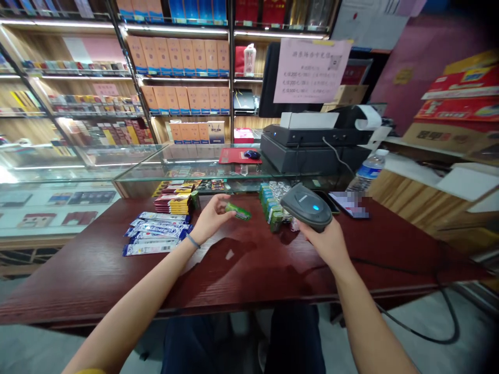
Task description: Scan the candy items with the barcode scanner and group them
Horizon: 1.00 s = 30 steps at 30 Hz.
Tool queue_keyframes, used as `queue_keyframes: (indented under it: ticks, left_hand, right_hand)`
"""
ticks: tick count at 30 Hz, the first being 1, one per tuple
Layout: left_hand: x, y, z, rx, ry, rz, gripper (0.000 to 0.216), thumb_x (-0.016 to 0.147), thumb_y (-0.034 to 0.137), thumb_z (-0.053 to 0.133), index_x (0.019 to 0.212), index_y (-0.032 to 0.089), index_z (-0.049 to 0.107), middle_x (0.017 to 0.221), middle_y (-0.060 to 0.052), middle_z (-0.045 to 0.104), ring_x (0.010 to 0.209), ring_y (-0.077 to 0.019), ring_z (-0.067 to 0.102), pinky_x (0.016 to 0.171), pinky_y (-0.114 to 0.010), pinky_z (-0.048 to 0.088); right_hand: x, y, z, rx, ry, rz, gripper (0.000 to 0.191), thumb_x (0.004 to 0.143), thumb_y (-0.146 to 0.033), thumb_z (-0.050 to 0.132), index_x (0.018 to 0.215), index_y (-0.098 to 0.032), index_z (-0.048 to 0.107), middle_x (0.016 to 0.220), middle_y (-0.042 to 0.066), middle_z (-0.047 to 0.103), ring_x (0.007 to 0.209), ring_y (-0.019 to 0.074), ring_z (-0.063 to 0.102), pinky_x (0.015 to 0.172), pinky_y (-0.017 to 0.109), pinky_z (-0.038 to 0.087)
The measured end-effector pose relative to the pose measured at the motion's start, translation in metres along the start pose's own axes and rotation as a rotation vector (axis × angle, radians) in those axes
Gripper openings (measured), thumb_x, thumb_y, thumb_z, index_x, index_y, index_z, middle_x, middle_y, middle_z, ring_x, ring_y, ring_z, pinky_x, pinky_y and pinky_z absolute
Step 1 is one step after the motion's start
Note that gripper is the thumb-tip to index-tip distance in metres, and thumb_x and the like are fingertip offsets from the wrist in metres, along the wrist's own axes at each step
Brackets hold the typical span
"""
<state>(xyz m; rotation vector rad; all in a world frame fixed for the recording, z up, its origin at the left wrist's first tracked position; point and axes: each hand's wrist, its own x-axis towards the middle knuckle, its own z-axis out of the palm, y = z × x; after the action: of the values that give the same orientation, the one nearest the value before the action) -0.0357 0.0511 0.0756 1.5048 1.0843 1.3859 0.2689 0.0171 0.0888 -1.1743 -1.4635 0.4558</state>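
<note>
Stretching both forearms (146, 291) forward over the dark red worktop (89, 275), angling inward from the lower corners. Pinching a small green packet (238, 211) by its left end between thumb and fingers of the left hand (212, 218), nearly closing that hand, pointing it rightward; cannot tell whether touching the worktop with the packet. Wearing a grey-blue band (193, 241) at the left wrist. Wrapping the right hand (325, 236) around a black scanner (306, 206), hiding most fingers beneath, aiming its head up and left, just beside a row of green and blue packs (268, 202). Passing the left wrist close by white-and-blue sachets (158, 234), near stacked yellow-and-red packets (173, 197).
</note>
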Motion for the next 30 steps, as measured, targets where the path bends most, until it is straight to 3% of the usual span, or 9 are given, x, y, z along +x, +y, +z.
queue_keyframes:
  ticks: [5, 12, 17, 24, 30]
  left_hand:
    - [0.001, 0.007, 0.036, 0.312, -0.047, 0.113, 0.030, 0.077, 0.027, 0.082, 0.100, 0.021, 0.064, 0.087, 0.001, 0.070, 0.075, -0.0142, 0.062, 0.073, -0.026, 0.047]
    - [-0.009, 0.006, 0.089, 0.526, -0.140, 0.341, 0.028, 0.083, 0.020, 0.076, 0.111, 0.022, 0.071, 0.098, -0.004, 0.068, 0.084, -0.0174, 0.064, 0.077, -0.030, 0.052]
    - [-0.016, -0.012, 0.117, 0.663, -0.156, 0.411, 0.035, 0.087, 0.018, 0.072, 0.121, 0.022, 0.062, 0.106, -0.005, 0.066, 0.093, -0.0193, 0.064, 0.086, -0.033, 0.053]
    - [-0.017, -0.029, 0.126, 0.688, -0.156, 0.444, 0.019, 0.092, 0.021, 0.067, 0.107, 0.022, 0.055, 0.104, -0.003, 0.059, 0.091, -0.0186, 0.062, 0.082, -0.031, 0.053]
    - [-0.015, -0.036, 0.124, 0.657, -0.124, 0.449, 0.020, 0.093, 0.022, 0.067, 0.110, 0.023, 0.056, 0.116, -0.004, 0.054, 0.095, -0.0167, 0.062, 0.083, -0.029, 0.055]
  right_hand:
    - [-0.003, 0.002, -0.027, -0.034, 0.005, 0.010, 0.023, 0.074, -0.034, 0.076, 0.091, -0.020, 0.068, 0.095, 0.009, 0.080, 0.103, 0.0309, 0.072, 0.092, 0.045, 0.057]
    - [-0.009, 0.006, -0.040, -0.034, 0.023, 0.000, 0.023, 0.075, -0.034, 0.075, 0.091, -0.018, 0.071, 0.111, 0.013, 0.079, 0.105, 0.0314, 0.073, 0.094, 0.045, 0.057]
    - [-0.011, 0.007, -0.042, -0.040, 0.018, 0.012, 0.020, 0.076, -0.036, 0.076, 0.086, -0.020, 0.071, 0.096, 0.011, 0.080, 0.100, 0.0329, 0.074, 0.084, 0.044, 0.060]
    - [-0.014, 0.014, -0.044, -0.041, 0.028, -0.010, 0.029, 0.076, -0.040, 0.077, 0.097, -0.020, 0.075, 0.084, 0.009, 0.079, 0.096, 0.0334, 0.074, 0.078, 0.043, 0.061]
    - [-0.014, 0.014, -0.043, -0.024, 0.005, 0.007, 0.018, 0.077, -0.036, 0.075, 0.085, -0.020, 0.070, 0.089, 0.009, 0.079, 0.100, 0.0316, 0.073, 0.082, 0.042, 0.060]
